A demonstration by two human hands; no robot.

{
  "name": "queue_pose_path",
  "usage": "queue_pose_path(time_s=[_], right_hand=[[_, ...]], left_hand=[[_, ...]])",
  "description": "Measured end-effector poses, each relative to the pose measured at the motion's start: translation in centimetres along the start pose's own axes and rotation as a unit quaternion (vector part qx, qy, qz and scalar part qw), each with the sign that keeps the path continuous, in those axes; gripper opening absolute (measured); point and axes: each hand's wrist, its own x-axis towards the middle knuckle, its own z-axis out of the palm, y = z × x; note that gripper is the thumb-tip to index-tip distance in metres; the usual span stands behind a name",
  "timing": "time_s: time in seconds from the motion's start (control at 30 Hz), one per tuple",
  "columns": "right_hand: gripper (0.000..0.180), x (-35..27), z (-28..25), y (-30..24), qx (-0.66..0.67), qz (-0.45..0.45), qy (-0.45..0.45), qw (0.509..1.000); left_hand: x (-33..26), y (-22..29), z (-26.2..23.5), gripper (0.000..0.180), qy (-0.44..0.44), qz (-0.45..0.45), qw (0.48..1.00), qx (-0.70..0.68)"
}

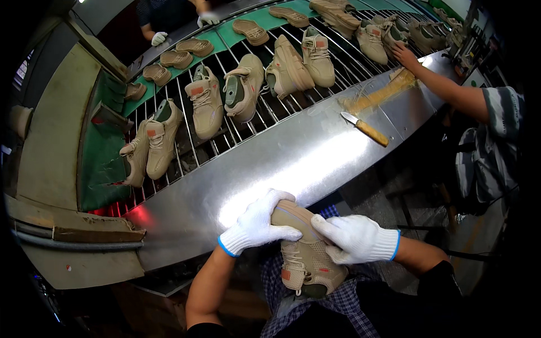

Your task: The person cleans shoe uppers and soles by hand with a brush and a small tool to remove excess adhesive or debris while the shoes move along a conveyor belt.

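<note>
A beige lace-up sneaker (307,256) with a mesh side and an orange-brown tongue label is held over my lap, its toe pointing away from me. My left hand (259,223), in a white knit glove with a blue cuff, grips the toe end, thumb across the upper. On the right side of the sole edge, my right hand (360,238) in a matching glove is closed, fingertips pressed to the sneaker. Whether those fingers also hold something small cannot be made out.
A metal ledge (248,180) borders a rod conveyor (220,147) carrying several sneakers (205,104). Soles (251,31) lie on the green belt (222,36) behind. A wooden-handled knife (369,130) rests near brown tape (389,90). A co-worker's hand (406,56) touches shoes at right; gloved hands (159,38) show across.
</note>
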Motion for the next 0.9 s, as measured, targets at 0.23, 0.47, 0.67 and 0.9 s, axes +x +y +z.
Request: queue_pose_path(time_s=[0.23, 0.47, 0.67, 0.9], right_hand=[[0.068, -1.3, -0.3, -1.2, -0.044, -0.029, 0.010, 0.999], [0.053, 4.6, 2.7, 0.5, 0.206, 0.154, 0.115, 0.959], [0.092, 6.6, -3.1, -5.7, 0.032, 0.120, -0.010, 0.992], [0.089, 1.1, -7.0, -9.4, 0.135, -0.132, 0.240, 0.952]], left_hand=[[-1.1, -1.2, 3.6, 0.065, 0.146, -0.030, 0.967, -0.205], [-0.1, 0.0, 5.7, 0.033, 0.282, -0.051, 0.830, -0.478], [-1.4, 5.2, 5.2, 0.040, 0.387, 0.015, 0.825, -0.411], [-6.2, 3.5, 6.4, 0.055, 0.202, -0.128, 0.797, -0.554]])
